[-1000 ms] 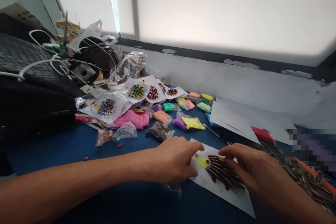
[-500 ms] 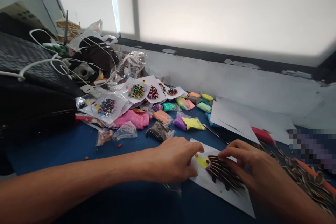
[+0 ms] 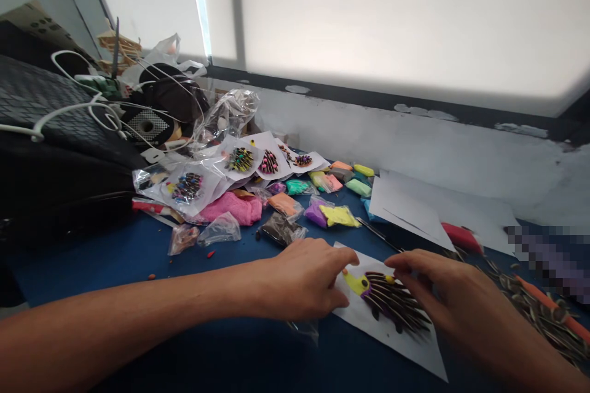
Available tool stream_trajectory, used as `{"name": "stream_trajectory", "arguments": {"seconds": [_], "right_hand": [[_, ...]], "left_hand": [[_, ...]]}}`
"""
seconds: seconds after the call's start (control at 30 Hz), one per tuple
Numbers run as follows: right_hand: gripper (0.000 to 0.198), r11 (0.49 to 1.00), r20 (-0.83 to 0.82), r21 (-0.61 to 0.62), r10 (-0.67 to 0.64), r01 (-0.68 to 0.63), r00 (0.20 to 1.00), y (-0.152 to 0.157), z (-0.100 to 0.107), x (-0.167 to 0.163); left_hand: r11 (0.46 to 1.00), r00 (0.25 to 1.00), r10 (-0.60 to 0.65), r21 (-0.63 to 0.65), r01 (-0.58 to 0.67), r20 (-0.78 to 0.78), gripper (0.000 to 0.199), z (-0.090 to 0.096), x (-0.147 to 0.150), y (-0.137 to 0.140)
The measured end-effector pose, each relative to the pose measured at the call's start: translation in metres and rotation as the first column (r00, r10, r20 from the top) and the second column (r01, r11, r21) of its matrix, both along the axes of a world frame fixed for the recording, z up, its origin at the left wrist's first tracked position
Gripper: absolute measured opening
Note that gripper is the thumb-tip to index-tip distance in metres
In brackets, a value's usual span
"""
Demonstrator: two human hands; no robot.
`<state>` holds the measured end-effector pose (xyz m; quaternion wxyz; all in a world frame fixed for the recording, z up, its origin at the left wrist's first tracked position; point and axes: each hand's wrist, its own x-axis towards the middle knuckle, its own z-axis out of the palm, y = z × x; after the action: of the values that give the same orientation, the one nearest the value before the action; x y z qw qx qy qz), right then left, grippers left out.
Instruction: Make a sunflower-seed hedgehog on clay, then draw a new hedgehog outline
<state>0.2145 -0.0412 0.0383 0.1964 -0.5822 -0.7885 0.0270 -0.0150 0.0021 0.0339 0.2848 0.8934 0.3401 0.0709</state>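
The hedgehog figure lies on a white paper on the table, between both hands. The left hand is at the paper's left edge, with thumb and forefinger spread and nothing grasped between them. The right hand is above the dark quills; its fingers are parted near a small yellow ball, which appears released. In my judgement, the ball could roll off if it is not well stuck, and a quill could loosen if the right hand brushes the tail, because they are very near. The paper could also slip, should the left hand press too lightly.

The table is blue and carries bagged clay, such as a yellow packet and a dark packet, with a pink lump farther left. Seeds are heaped at the right. Behind are a white wall and a bright blind; at the left stands a black bag
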Motion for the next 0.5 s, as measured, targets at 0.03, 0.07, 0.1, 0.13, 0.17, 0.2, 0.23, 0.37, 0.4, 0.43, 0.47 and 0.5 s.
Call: {"name": "stream_trajectory", "arguments": {"seconds": [0.03,0.07,0.1,0.13,0.17,0.2,0.23,0.37,0.4,0.43,0.47,0.5], "right_hand": [[0.03,1.0,0.0,-0.006,-0.004,0.004,1.0,0.0,0.0,0.001],[0.03,1.0,-0.002,-0.015,-0.006,0.006,1.0,0.0,0.0,0.001],[0.029,1.0,-0.007,-0.026,-0.011,0.011,1.0,-0.001,0.0,0.001],[0.027,0.999,-0.019,-0.045,-0.017,0.016,1.0,-0.002,0.002,0.001],[0.027,0.997,-0.044,-0.076,-0.026,0.022,0.999,-0.003,0.004,-0.001],[0.028,0.992,-0.086,-0.124,-0.035,0.025,0.996,-0.005,0.007,-0.004],[0.031,0.982,-0.136,-0.188,-0.041,0.015,0.99,-0.008,0.01,-0.008],[0.044,0.902,-0.319,-0.411,-0.008,-0.131,0.948,-0.022,0.024,-0.032],[0.04,0.89,-0.341,-0.423,0.016,-0.169,0.94,-0.025,0.026,-0.038],[0.037,0.893,-0.368,-0.412,0.019,-0.181,0.93,-0.027,0.027,-0.043],[0.035,0.899,-0.394,-0.399,0.011,-0.181,0.919,-0.029,0.027,-0.048],[0.034,0.907,-0.418,-0.387,-0.013,-0.165,0.909,-0.03,0.026,-0.051]], "left_hand": [[1.0,1.0,0.004,0.0,-0.004,0.017,0.055,0.0,0.0,0.0],[1.0,0.999,0.012,-0.009,-0.011,0.045,0.053,0.0,0.001,0.0],[0.999,0.996,0.028,-0.031,-0.025,0.087,0.049,0.0,0.001,-0.001],[0.996,0.988,0.056,-0.073,-0.045,0.146,0.042,0.001,0.002,0.0],[0.988,0.972,0.095,-0.139,-0.065,0.217,0.034,0.001,0.003,0.0],[0.97,0.944,0.143,-0.23,-0.075,0.298,0.026,0.002,0.004,0.001],[0.943,0.907,0.196,-0.324,-0.071,0.373,0.019,0.002,0.006,0.002],[0.867,0.78,0.322,-0.499,-0.015,0.536,0.024,0.006,0.019,0.011],[0.864,0.765,0.334,-0.504,-0.014,0.551,0.022,0.009,0.024,0.013],[0.86,0.749,0.347,-0.51,-0.014,0.564,0.021,0.012,0.029,0.015],[0.857,0.731,0.359,-0.515,-0.012,0.58,0.02,0.015,0.034,0.016],[0.854,0.716,0.367,-0.52,-0.006,0.594,0.019,0.018,0.04,0.016]]}}
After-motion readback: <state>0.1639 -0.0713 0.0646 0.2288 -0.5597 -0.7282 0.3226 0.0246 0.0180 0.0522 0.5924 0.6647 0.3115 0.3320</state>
